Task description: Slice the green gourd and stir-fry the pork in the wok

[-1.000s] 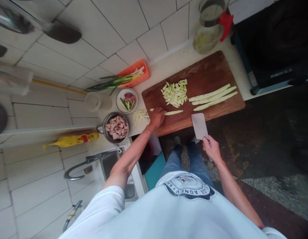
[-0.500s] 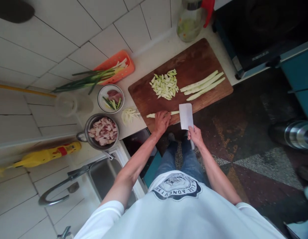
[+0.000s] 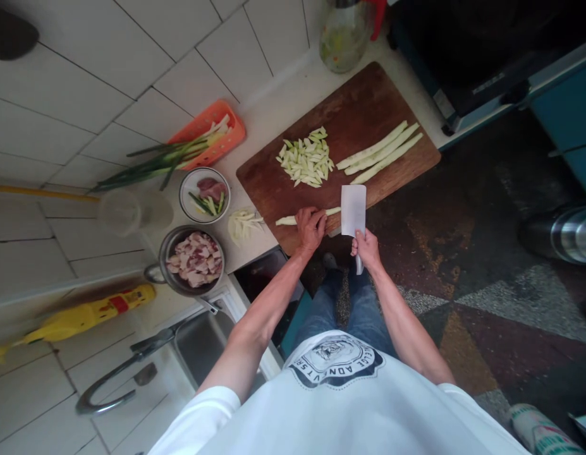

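My left hand (image 3: 312, 227) presses a pale green peeled vegetable strip (image 3: 286, 221) against the near edge of the wooden cutting board (image 3: 354, 88), fingers closed over it. In my right hand (image 3: 367, 248) is the handle of a cleaver (image 3: 353, 210), its broad blade at the strip's right end. Farther up the board lies a pile of cut vegetable pieces (image 3: 306, 158). Several long peeled strips (image 3: 380, 151) rest side by side at the board's right. The exact kind of vegetable is not clear.
Left of the board are sliced white pieces (image 3: 245, 224), a bowl of meat and greens (image 3: 183, 196), a pot of raw meat chunks (image 3: 162, 256) and an orange basket (image 3: 236, 133) with scallions. A glass jug (image 3: 342, 47) stands behind; a stove (image 3: 456, 114) is at right, a sink (image 3: 205, 344) below left.
The view has shifted slightly. Both hands stay at the board's near edge, the left on the strip and the cleaver at its right end.
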Demonstrator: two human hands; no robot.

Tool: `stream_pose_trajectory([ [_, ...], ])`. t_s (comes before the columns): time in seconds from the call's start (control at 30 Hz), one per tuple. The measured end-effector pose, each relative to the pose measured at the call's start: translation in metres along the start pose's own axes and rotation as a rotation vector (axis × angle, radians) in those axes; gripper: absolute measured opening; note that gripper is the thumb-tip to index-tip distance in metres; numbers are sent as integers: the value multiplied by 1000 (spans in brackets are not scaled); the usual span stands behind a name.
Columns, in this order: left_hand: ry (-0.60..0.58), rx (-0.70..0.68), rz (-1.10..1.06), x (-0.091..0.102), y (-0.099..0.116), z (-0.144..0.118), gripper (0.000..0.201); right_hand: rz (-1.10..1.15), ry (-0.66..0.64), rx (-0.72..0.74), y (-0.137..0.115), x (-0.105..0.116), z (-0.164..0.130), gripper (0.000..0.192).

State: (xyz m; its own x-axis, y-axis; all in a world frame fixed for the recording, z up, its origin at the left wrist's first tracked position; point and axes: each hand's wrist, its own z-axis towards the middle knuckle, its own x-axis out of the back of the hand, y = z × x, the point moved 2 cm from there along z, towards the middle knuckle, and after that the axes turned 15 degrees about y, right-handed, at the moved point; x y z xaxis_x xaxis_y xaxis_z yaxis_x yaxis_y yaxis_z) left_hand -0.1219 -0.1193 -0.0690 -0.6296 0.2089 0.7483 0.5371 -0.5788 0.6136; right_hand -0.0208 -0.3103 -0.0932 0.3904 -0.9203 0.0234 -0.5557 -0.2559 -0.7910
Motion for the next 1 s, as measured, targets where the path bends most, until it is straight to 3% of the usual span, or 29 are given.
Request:
stream_pose_trajectory([
  [0.27, -13, -11, -36, -11, 13, 1, 28, 33, -10, 9, 2, -2, -4, 42],
  [1.0, 25, 12, -74, -14, 9, 1, 23, -22, -52, -11, 29, -7, -30, 44],
])
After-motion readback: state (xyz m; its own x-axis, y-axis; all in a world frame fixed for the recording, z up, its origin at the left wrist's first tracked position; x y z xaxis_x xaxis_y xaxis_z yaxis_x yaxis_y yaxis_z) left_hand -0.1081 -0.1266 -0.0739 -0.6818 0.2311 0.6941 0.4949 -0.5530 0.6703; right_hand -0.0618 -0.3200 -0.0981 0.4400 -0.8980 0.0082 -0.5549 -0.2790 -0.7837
